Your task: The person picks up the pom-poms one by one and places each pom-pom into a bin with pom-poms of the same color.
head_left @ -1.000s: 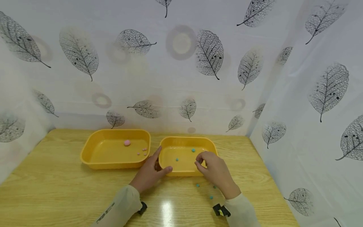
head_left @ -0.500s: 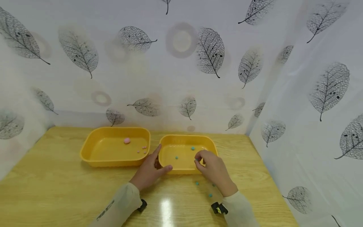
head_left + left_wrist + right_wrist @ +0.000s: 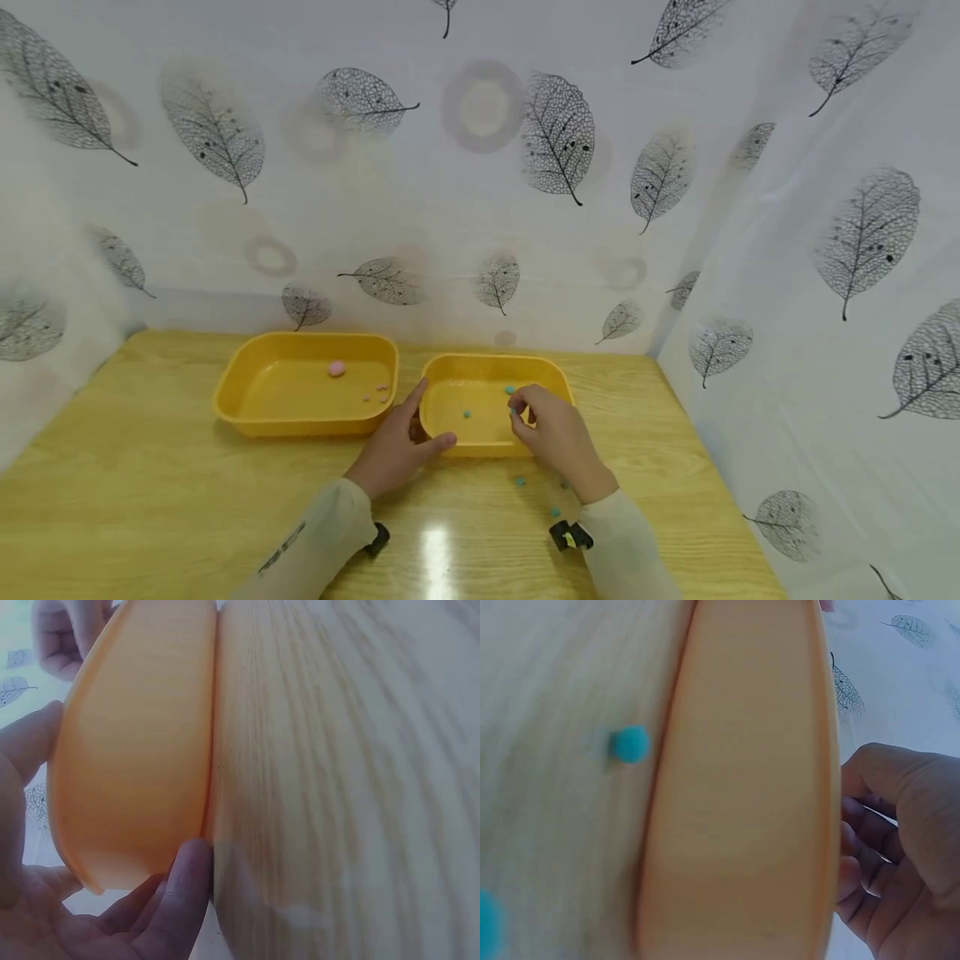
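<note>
Two yellow trays [image 3: 300,421] [image 3: 480,446] stand nearly touching at the back, while the near counter [image 3: 150,508] lies open.

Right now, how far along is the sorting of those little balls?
Two teal balls lie in the right tray, pink ones in the left tray. The right hand hovers over the right tray; the left hand steadies it. Three teal balls remain on the table.
</note>
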Tool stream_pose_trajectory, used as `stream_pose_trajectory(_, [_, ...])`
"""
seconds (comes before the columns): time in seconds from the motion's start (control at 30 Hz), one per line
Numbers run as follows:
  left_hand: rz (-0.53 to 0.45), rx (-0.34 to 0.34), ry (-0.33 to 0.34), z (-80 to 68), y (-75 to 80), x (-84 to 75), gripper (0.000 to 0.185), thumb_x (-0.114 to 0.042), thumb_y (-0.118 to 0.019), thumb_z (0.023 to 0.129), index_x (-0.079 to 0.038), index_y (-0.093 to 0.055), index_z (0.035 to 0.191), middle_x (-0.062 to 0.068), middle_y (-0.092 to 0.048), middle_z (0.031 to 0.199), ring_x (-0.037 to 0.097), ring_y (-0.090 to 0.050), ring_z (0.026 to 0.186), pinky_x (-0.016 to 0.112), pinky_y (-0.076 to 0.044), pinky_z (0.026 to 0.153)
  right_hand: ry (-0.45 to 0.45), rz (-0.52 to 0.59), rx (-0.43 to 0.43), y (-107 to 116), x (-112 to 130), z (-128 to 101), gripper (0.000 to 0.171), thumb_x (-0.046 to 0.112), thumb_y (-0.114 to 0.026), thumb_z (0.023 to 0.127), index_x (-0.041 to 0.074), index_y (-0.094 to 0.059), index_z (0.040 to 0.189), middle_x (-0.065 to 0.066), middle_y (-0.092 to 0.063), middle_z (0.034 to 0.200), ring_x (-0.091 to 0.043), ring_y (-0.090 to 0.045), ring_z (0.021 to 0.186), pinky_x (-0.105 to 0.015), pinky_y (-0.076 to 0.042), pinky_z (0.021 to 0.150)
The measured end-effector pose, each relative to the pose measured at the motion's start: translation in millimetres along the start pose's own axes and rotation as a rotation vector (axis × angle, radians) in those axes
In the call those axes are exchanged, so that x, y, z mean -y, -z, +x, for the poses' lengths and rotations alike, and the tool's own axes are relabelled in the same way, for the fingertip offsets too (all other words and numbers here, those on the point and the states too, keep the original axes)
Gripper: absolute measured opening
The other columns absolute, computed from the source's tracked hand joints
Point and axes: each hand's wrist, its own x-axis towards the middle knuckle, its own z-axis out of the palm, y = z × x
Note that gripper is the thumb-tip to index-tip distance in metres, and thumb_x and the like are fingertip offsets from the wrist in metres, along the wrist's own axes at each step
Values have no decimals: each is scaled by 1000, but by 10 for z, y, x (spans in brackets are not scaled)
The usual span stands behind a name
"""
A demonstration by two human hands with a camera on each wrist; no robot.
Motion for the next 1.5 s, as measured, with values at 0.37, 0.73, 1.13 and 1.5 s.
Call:
stream_pose_trajectory(0.37, [-12,-7,7,20,7,12,104,-56,-77,89,-32,-13,167,5,-56,137,18,-59,105,45,-50,98,-85,-78,174,65,59,559,5,18,-75,95,15,-72,93,5,-69,82,-10,-58,67,-32,-52,64])
stream_pose_trajectory(0.73, [-25,-6,1,14,13,10,104,-55,-77,89,-32,-12,167,7,-55,139,17,-59,106,46,-50,98,-34,-143,436,-171,106,746,10,5,-71,89,15,-72,90,2,-71,88,-14,-60,73,-34,-55,71])
stream_pose_trajectory(1.13, [-39,-6,-11,-3,11,-12,103,-53,-78,90,-33,-13,167,7,-56,137,17,-58,101,41,-49,93,-69,-107,506,-360,90,731,11,6,-68,92,14,-72,86,3,-69,84,-13,-57,71,-31,-52,68])
stream_pose_trajectory(1.5, [-36,-6,-16,24,1,7,103,-53,-78,89,-31,-14,167,6,-57,137,15,-59,102,41,-50,95,-109,-103,524,-413,61,720,17,12,-67,96,15,-68,80,5,-64,78,-13,-54,67,-30,-48,64])
